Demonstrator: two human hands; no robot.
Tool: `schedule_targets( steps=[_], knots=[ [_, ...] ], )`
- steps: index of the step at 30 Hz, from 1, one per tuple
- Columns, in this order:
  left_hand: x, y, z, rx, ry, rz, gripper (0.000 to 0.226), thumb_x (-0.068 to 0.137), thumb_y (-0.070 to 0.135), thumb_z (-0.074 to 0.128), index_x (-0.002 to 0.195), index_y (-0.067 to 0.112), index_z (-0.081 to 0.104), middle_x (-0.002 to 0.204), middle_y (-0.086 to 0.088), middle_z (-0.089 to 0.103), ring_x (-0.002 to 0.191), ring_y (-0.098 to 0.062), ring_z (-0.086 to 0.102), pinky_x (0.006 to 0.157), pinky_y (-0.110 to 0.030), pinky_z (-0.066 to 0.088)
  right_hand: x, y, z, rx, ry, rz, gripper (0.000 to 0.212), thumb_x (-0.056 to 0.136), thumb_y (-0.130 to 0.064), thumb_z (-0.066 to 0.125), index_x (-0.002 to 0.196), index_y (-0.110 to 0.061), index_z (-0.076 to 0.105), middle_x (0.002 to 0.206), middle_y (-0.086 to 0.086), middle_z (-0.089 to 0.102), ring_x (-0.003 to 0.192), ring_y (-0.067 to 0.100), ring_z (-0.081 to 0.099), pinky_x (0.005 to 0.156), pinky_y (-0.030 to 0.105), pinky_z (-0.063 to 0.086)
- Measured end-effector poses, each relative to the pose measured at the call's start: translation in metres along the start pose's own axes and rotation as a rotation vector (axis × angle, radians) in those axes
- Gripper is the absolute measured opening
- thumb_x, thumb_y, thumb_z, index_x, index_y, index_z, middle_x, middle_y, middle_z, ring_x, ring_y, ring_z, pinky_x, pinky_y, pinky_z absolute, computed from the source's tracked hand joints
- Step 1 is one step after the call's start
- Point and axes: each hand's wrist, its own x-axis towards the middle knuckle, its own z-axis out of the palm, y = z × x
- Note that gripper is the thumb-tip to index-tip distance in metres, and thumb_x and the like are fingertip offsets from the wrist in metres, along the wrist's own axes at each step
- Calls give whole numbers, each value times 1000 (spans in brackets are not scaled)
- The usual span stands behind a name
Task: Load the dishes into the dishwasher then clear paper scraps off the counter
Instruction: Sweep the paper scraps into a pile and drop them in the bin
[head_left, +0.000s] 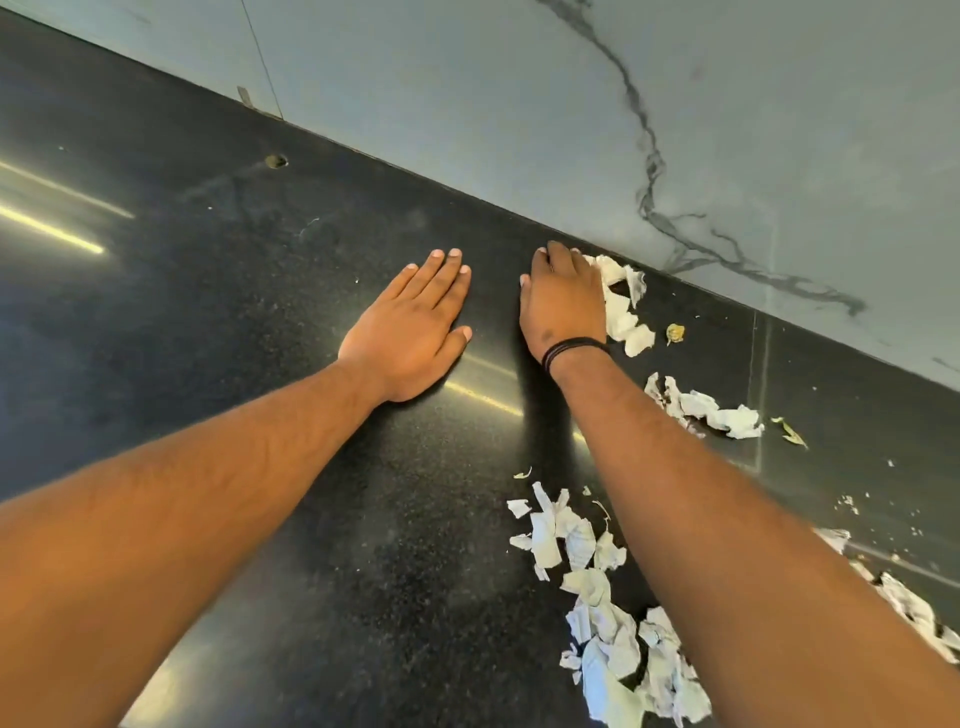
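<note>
A person's left hand (410, 325) lies flat, fingers together, on the black counter (260, 322) while the right hand (563, 301), fingers lightly curled, rakes paper scraps (623, 317) heaped beside the marble backsplash (519, 104), apparently for gathering.

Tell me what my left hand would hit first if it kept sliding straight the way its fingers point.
Probably the marble backsplash. The left hand lies flat on the black counter, fingers pointing up and slightly right. Only bare counter shows ahead of them, then the wall; the paper scraps lie off to the right.
</note>
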Motion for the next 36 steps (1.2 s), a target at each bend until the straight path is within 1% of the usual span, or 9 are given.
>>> schedule_targets(
  steps=[6,9,12,16,19,24,30,34,36],
  knots=[
    [2,2,-2,-5,-3,0,69,106,48,13,161,9,0,169,-9,-6,157,-21,-7,128,-41,4,-120,26,-10,77,56,99,35,98,-23,49,124,-5,63,136,11,54,123,32,50,110,47,38],
    [3,2,-3,-10,-9,-4,69,106,48,13,161,10,-2,169,-9,-7,156,-21,-9,128,-40,2,-131,23,-22,88,105,135,29,96,-26,52,111,-10,70,126,6,58,112,28,52,103,43,43],
    [2,2,-3,-5,-13,-5,68,106,48,12,161,10,-3,169,-8,-9,156,-20,-10,128,-39,0,-90,27,-30,94,155,113,37,96,-33,52,123,-10,65,134,10,55,121,31,49,105,46,43],
    [4,2,-2,1,-14,-1,69,106,49,12,161,11,-2,169,-7,-9,156,-20,-10,128,-39,0,-29,61,-25,-44,23,197,53,98,-46,46,137,-10,53,145,17,44,135,39,37,112,54,34],
    [4,2,-1,0,-12,0,68,106,49,11,161,11,-3,169,-7,-8,156,-19,-9,128,-38,0,-34,93,-15,-107,-19,232,49,102,-38,40,141,-10,50,145,16,43,135,39,38,115,57,28],
    [4,1,-1,-6,-11,0,68,106,49,10,161,11,-2,169,-7,-8,156,-20,-9,128,-40,2,-106,115,-12,-38,44,219,30,98,-18,48,119,-3,65,127,16,53,108,38,52,104,48,42],
    [2,2,-3,-24,-23,-10,68,106,49,11,162,11,0,169,-7,-7,156,-20,-9,128,-40,3,-162,100,-28,7,62,302,23,94,-16,51,97,-6,72,113,12,60,95,32,53,95,46,44],
    [2,4,-5,-20,-28,-9,68,107,48,12,162,10,1,169,-7,-7,157,-20,-8,128,-41,4,-123,52,-36,166,111,166,34,98,-21,50,127,-8,62,127,11,57,113,31,52,104,44,43],
    [2,2,-5,-23,-29,-3,68,107,48,13,162,10,1,169,-8,-6,157,-21,-7,128,-41,5,-101,28,-31,194,91,72,36,99,-23,51,130,-8,60,132,11,54,119,30,49,107,42,42]
  ],
)
